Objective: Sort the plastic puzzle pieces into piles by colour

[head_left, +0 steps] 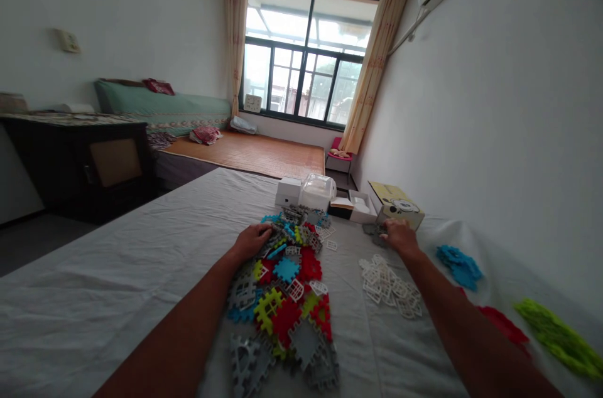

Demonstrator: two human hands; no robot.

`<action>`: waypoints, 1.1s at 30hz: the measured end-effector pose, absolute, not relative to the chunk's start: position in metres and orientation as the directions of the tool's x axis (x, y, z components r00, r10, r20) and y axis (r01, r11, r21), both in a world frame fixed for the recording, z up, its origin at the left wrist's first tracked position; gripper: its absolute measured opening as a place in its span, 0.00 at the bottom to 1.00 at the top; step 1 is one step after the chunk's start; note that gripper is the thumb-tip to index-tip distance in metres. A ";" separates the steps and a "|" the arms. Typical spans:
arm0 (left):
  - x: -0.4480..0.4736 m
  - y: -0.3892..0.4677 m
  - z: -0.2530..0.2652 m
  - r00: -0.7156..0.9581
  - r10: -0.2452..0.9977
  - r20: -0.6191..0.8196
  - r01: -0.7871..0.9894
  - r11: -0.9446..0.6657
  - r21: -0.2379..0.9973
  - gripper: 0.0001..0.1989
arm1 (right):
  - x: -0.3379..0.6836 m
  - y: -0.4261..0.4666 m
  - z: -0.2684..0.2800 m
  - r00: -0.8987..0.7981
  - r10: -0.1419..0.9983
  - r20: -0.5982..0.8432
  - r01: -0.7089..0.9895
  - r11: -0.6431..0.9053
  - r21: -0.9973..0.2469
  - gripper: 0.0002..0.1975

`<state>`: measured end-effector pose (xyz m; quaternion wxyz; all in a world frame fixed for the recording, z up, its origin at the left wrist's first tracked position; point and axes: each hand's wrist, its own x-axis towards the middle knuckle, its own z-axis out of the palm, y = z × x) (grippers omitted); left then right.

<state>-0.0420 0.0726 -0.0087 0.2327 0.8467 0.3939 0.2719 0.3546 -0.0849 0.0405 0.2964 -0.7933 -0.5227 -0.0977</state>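
A mixed pile of interlocking plastic building tiles [286,319] in red, blue, lime and grey lies in front of me, with small white window frames among them. My left hand [253,240] rests at the pile's far left edge, fingers curled together against grey pieces; what they grip is hidden. Over to the right, my right hand [399,236] has its fingers closed on a grey interlocking tile at a small group of grey tiles [373,232]. Nearer me, a heap of white window frames [390,286] lies left of my right forearm.
Blue tiles [459,266], red tiles [504,328] and lime tiles [558,332] form separate heaps at right. A clear plastic container [318,189], a white box [288,191] and a yellow carton [393,197] stand at the far edge of the cloth-covered table [141,279].
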 end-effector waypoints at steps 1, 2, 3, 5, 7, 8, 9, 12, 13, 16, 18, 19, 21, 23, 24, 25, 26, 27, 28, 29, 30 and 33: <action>-0.042 0.072 -0.009 0.534 0.801 0.270 0.543 -0.570 0.617 0.15 | 0.344 -0.080 0.039 0.393 0.798 0.458 0.903 -0.241 -0.355 0.07; -0.042 0.072 -0.009 0.528 0.807 0.264 0.547 -0.561 0.621 0.15 | 0.331 -0.075 0.037 0.333 0.833 0.441 0.922 -0.191 -0.336 0.09; -0.042 0.072 -0.009 0.524 0.811 0.261 0.551 -0.556 0.622 0.15 | 0.316 -0.068 0.035 0.261 0.870 0.419 0.940 -0.130 -0.316 0.10; -0.042 0.073 -0.009 0.529 0.806 0.267 0.553 -0.566 0.612 0.15 | 0.283 -0.056 0.027 0.100 0.929 0.358 0.946 0.022 -0.322 0.12; -0.042 0.073 -0.010 0.547 0.789 0.281 0.548 -0.591 0.592 0.16 | 0.253 -0.046 0.019 -0.015 0.951 0.308 0.917 0.136 -0.375 0.16; -0.042 0.074 -0.011 0.554 0.781 0.288 0.545 -0.602 0.583 0.16 | 0.241 -0.044 0.015 -0.054 0.956 0.289 0.900 0.172 -0.401 0.18; -0.042 0.074 -0.012 0.558 0.776 0.294 0.544 -0.610 0.576 0.17 | 0.231 -0.042 0.011 -0.076 0.958 0.275 0.885 0.192 -0.424 0.20; -0.042 0.074 -0.012 0.557 0.773 0.303 0.542 -0.615 0.572 0.17 | 0.217 -0.043 0.004 -0.070 0.962 0.264 0.864 0.191 -0.466 0.24; -0.042 0.074 -0.012 0.557 0.775 0.300 0.542 -0.612 0.576 0.17 | 0.217 -0.044 0.004 -0.068 0.960 0.272 0.855 0.196 -0.480 0.24; -0.043 0.072 -0.009 0.558 0.780 0.284 0.537 -0.600 0.593 0.17 | 0.232 -0.048 0.010 -0.051 0.940 0.337 0.852 0.217 -0.477 0.22; -0.043 0.071 -0.007 0.557 0.784 0.274 0.535 -0.590 0.604 0.17 | 0.257 -0.051 0.018 0.026 0.921 0.389 0.873 0.169 -0.458 0.21; -0.043 0.071 -0.006 0.556 0.786 0.269 0.535 -0.586 0.608 0.17 | 0.275 -0.054 0.022 0.099 0.907 0.410 0.884 0.109 -0.454 0.21; -0.043 0.070 -0.005 0.554 0.790 0.262 0.535 -0.579 0.614 0.17 | 0.319 -0.061 0.028 0.291 0.848 0.443 0.891 -0.072 -0.448 0.22; -0.043 0.070 -0.004 0.550 0.794 0.261 0.538 -0.575 0.616 0.18 | 0.367 -0.071 0.029 0.483 0.742 0.465 0.858 -0.296 -0.420 0.22; -0.043 0.070 -0.004 0.549 0.793 0.262 0.539 -0.576 0.615 0.18 | 0.389 -0.077 0.027 0.561 0.686 0.464 0.823 -0.401 -0.402 0.22; -0.043 0.070 -0.004 0.550 0.791 0.266 0.539 -0.580 0.611 0.18 | 0.409 -0.084 0.023 0.619 0.642 0.453 0.785 -0.482 -0.389 0.23; -0.043 0.070 -0.003 0.552 0.789 0.270 0.540 -0.585 0.605 0.18 | 0.425 -0.091 0.019 0.658 0.613 0.438 0.753 -0.538 -0.378 0.23; -0.043 0.070 -0.003 0.554 0.786 0.274 0.541 -0.590 0.599 0.19 | 0.438 -0.097 0.013 0.681 0.601 0.419 0.732 -0.570 -0.372 0.23; -0.043 0.070 -0.003 0.554 0.785 0.278 0.542 -0.593 0.595 0.19 | 0.447 -0.102 0.008 0.691 0.603 0.399 0.723 -0.585 -0.369 0.23; -0.043 0.070 -0.002 0.553 0.785 0.280 0.542 -0.594 0.594 0.19 | 0.452 -0.106 0.004 0.693 0.611 0.382 0.721 -0.587 -0.368 0.22; -0.043 0.069 -0.002 0.551 0.787 0.279 0.544 -0.592 0.595 0.19 | 0.453 -0.108 0.001 0.692 0.619 0.372 0.722 -0.587 -0.366 0.22; -0.042 0.067 0.000 0.551 0.789 0.271 0.543 -0.586 0.602 0.19 | 0.438 -0.105 0.002 0.694 0.585 0.419 0.718 -0.602 -0.349 0.23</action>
